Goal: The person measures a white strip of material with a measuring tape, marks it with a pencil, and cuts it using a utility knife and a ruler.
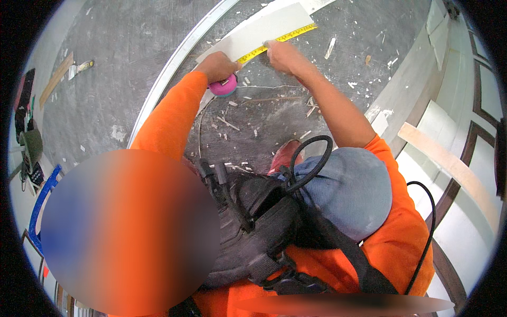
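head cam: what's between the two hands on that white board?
In the head view, a yellow tape measure blade runs along the white board edge between the left hand on the pink tape case and the right hand.

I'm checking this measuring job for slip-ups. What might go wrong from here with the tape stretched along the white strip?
1. The yellow tape is pinned only by the right hand; if it slips, the blade may snap back toward the pink case under the left hand.
2. The white strip lies loose on the floor, so it could shift and spoil the reading.
3. Scattered chips may make footing unsteady.
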A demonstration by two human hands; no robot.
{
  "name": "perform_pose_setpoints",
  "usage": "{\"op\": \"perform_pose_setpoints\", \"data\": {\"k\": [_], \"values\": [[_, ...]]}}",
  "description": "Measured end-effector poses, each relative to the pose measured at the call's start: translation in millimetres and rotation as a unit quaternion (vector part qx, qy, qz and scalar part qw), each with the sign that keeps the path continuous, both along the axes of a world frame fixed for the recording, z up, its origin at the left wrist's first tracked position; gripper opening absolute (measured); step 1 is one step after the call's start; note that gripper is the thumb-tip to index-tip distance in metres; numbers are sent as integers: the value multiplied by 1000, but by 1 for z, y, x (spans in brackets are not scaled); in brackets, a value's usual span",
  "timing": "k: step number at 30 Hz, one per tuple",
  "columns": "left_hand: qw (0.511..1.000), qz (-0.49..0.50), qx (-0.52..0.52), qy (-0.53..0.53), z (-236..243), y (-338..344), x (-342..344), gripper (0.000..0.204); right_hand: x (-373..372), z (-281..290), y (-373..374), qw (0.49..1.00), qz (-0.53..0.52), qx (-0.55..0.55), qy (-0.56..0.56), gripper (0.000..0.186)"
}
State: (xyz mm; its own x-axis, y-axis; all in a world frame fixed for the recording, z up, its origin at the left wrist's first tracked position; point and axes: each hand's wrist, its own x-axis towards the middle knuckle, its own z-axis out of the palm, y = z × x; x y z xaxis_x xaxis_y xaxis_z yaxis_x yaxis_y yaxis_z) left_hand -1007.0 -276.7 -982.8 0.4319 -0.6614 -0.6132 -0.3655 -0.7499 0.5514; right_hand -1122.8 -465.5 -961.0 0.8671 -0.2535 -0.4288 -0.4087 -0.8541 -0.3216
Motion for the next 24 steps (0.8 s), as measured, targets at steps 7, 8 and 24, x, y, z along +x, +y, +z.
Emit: {"op": "perform_pose_setpoints", "data": {"k": [7, 8, 24], "values": [[999, -22, 21, 21, 19, 5, -1, 56, -2, 10, 10, 1000, 9, -4, -11, 25], [999, -3, 16, 29, 19, 7, -1, 56, -1, 11, 10, 1000, 13, -1, -16, 25], [968, -221, 15, -115, 18, -2, 1, 43, 4, 2, 4, 997, 62, -20, 41, 24]]}}
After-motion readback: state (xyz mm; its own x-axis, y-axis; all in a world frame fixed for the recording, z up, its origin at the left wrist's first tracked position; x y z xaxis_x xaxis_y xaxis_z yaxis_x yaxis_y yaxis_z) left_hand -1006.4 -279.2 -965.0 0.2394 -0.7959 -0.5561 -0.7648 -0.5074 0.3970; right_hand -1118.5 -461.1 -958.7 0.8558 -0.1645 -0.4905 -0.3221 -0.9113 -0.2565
